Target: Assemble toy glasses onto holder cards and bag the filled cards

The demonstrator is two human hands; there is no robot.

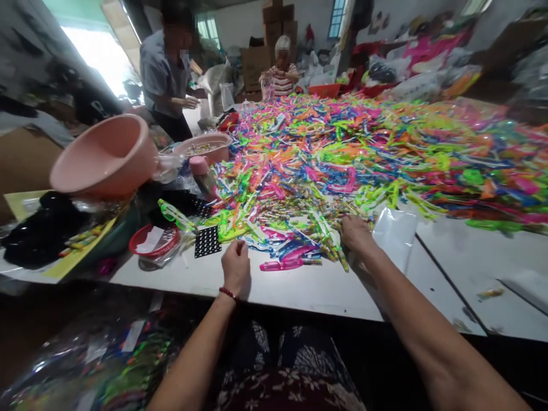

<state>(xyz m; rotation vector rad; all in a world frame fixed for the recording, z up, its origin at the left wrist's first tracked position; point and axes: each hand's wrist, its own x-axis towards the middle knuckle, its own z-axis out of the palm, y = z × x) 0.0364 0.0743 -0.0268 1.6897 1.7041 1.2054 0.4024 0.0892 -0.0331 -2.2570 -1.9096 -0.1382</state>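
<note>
That heap of neon plastic pieces (308, 165) covers most of the tabletop (299, 285) and thins out toward the near edge. Pink, green, orange and blue, mostly thin strips and curved bits. I'd guess they're super light, stiff and kinda slick, so pinch one mid-length rather than scoop. Right hand (355, 231) has fingers down in the near fringe, can't tell if it's gripping. Left hand (235, 265) rests curled shut near a pink piece (285, 264). Clear bag (396, 234) lies beside the right hand.
</note>
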